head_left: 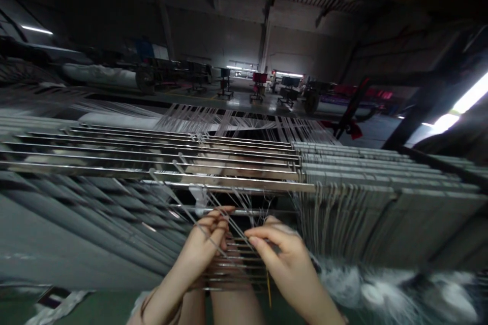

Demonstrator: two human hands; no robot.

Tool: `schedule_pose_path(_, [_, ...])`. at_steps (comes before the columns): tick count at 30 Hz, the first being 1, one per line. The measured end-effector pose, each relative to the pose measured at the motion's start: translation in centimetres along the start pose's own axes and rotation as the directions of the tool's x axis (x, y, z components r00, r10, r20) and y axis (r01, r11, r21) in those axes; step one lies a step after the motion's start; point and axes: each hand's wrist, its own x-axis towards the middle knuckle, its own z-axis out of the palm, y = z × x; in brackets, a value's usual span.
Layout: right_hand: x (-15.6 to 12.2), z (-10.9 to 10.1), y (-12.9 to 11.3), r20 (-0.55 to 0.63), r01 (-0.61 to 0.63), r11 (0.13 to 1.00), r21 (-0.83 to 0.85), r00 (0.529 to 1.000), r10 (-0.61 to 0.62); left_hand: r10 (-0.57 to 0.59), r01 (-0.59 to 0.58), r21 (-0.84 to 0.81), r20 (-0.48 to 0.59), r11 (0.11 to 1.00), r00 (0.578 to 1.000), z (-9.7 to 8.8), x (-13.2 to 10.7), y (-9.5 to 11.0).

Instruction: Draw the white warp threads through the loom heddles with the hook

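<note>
My left hand (209, 236) is below the front metal bars of a loom, its fingers curled among thin grey heddles (179, 202) that slant across it. Close by on the right, my right hand (282, 249) has thumb and forefinger pinched at the lower part of a slanting heddle. A thin yellow stick (269, 287) hangs below the right palm; its upper end is hidden. White thread ends (266, 208) show just behind the right fingers. Skin-coloured shapes (244, 160) blur behind the bars, possibly a co-worker's hands.
Long metal bars (244, 183) cross in front. Dense heddles (351, 228) crowd the right, more (95, 233) the left. White warp threads (236, 121) stretch behind. Fluffy white yarn (381, 294) lies lower right. Stands (259, 84) and lamps fill the dim hall.
</note>
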Motion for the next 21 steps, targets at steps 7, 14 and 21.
schedule_pose_path(7, [1.2, 1.0, -0.1, 0.2, 0.004, 1.0, -0.019, 0.98, 0.0, 0.223, -0.215, -0.077, 0.121, 0.974, 0.967, -2.7, -4.4, 3.8])
schedule_pose_path(14, [0.6, 0.7, 1.0, 0.093, -0.101, 0.995, -0.014, 0.99, 0.102, 0.083, -0.06, -0.122, 0.194, 0.991, 0.977, -2.3, -2.0, 2.0])
schedule_pose_path(21, [-0.8, 0.2, -0.1, -0.137, 0.079, 0.995, 0.068, 0.988, -0.069, -0.159, 0.162, -0.388, 0.042, 0.907, 0.986, -1.1, 1.8, -0.5])
